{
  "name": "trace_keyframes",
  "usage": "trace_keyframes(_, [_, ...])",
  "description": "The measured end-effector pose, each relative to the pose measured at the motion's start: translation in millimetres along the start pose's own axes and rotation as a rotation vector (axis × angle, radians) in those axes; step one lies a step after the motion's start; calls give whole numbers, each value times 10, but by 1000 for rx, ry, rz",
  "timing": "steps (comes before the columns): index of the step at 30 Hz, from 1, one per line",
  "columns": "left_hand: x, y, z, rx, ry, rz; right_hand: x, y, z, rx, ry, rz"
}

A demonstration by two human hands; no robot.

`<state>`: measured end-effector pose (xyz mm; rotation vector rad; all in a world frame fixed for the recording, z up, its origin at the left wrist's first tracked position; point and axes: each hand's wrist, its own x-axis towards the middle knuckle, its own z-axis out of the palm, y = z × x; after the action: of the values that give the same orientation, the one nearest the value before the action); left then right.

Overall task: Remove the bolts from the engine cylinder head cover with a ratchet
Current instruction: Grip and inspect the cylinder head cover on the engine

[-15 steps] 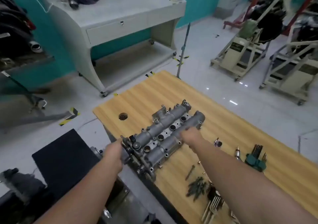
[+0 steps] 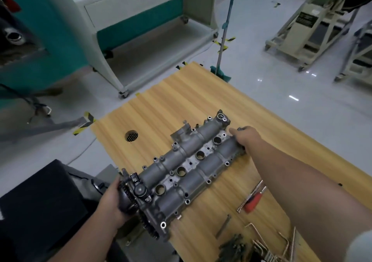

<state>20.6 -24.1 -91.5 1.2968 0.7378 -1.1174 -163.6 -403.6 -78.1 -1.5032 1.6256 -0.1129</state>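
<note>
Your left hand (image 2: 112, 199) and right hand (image 2: 244, 137) grip opposite ends of the cylinder head cover (image 2: 187, 169); its geared end overhangs the wooden bench (image 2: 157, 104) edge above glossy floor (image 2: 281, 92).

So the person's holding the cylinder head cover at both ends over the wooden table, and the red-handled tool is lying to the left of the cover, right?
Not quite. In the head view the red-handled tool lies right of the cylinder head cover, not left. The rest holds: the left hand grips the near geared end, the right hand the far end, over the wooden table.

Left hand (image 2: 112, 199) and right hand (image 2: 244, 136) gripping cylinder head cover (image 2: 187, 169), wooden table (image 2: 161, 100)
</note>
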Motion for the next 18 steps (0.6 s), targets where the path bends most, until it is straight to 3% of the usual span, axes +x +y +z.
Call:
trace_keyframes(6, [37, -37, -7, -44, 20, 5, 156, -1, 45, 118, -19, 185])
trace_keyframes(18, [-229, 138, 39, -55, 48, 150, -198, 42, -240, 286, -150, 325])
